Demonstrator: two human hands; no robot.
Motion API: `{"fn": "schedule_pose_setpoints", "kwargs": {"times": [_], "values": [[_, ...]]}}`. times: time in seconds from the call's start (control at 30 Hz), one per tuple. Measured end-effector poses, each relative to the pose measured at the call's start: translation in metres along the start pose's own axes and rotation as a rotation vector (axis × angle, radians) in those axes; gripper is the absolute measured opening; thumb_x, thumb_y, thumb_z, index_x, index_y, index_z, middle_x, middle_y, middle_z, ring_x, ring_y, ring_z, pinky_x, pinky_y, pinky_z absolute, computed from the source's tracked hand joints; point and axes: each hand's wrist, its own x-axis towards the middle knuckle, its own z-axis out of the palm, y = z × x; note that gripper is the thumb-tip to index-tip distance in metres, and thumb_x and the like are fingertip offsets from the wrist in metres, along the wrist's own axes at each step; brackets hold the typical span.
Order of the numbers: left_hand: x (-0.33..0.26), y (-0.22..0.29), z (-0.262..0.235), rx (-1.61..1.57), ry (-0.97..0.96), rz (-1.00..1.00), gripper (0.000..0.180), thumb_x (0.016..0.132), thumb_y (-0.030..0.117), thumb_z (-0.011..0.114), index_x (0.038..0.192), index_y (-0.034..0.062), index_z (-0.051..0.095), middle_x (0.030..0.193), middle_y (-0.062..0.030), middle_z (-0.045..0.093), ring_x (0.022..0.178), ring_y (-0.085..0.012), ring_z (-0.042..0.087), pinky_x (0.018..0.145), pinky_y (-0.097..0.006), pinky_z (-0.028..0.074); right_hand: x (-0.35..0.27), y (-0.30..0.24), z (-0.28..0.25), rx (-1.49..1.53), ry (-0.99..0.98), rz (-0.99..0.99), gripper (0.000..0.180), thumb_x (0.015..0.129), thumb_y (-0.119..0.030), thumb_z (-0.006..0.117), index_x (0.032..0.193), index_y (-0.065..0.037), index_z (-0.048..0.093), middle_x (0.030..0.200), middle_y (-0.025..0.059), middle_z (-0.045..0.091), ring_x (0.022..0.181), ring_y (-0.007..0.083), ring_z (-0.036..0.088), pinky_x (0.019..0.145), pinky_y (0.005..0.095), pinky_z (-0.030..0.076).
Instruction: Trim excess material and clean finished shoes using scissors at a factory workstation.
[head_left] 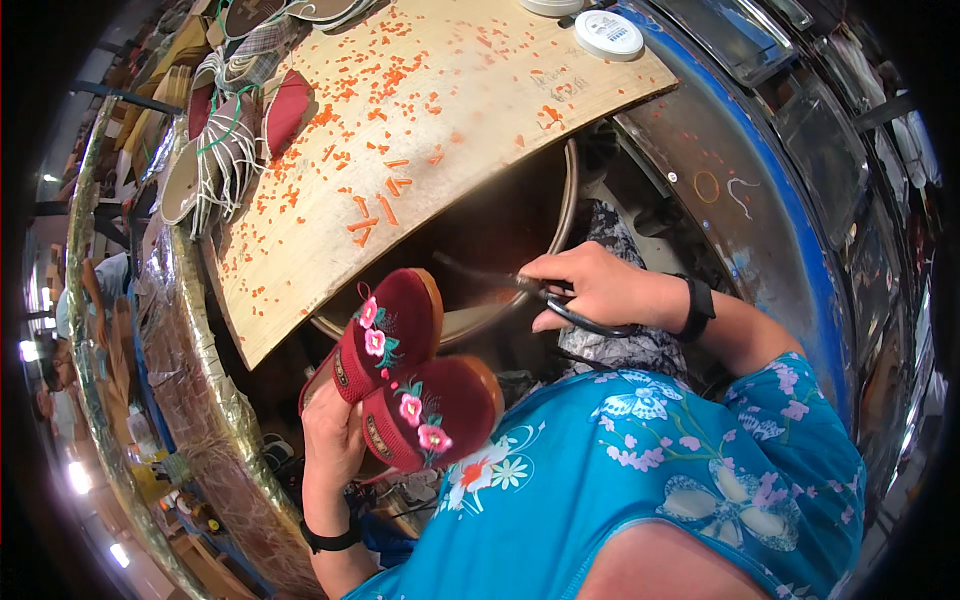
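Left grip (332, 432) pinches two maroon shoes (455, 392); right grip (602, 285), at two o'clock, clasps scissors (578, 317), best kept off embroidered flowers (410, 408).

I had my left hand (332, 425) closed in a grip, most of its fingers hidden from my remote view, above a left wrist (325, 505) and left forearm (340, 577) angled up from the lower edge. My right hand (590, 285), farther forward, was curled with its back up, fingers and thumb pointing left, their tips apart. My right forearm (750, 325), bare, slanted down and outward toward my shoulder.
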Motion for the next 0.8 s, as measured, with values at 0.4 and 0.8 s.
{"fn": "schedule_pose_setpoints", "kwargs": {"times": [0.4,0.8], "values": [[0.042,0.004,0.065,0.385,0.416,-0.473,0.013,0.087,0.012,0.053,0.088,-0.0002,0.051,0.087,-0.0203,0.055,0.073,-0.0417,0.058,0.061,-0.049,0.048,-0.004,-0.018,-0.013,-0.088,0.154,0.166,0.047,0.068,-0.024,0.075,0.106,-0.004,0.058,0.074,0.0141,0.059,0.067,0.0309,0.06,0.06,0.0363,0.046],[0.038,-0.01,0.041,-0.032,0.36,-0.534,0.016,0.085,0.019,0.058,0.088,0.0034,0.063,0.084,-0.0165,0.063,0.082,-0.035,0.062,0.071,-0.042,0.049,0.021,-0.035,-0.011,-0.25,-0.006,0.168,0.046,0.068,-0.026,0.074,0.106,-0.004,0.058,0.073,0.0129,0.059,0.069,0.0307,0.06,0.061,0.0377,0.047]]}}
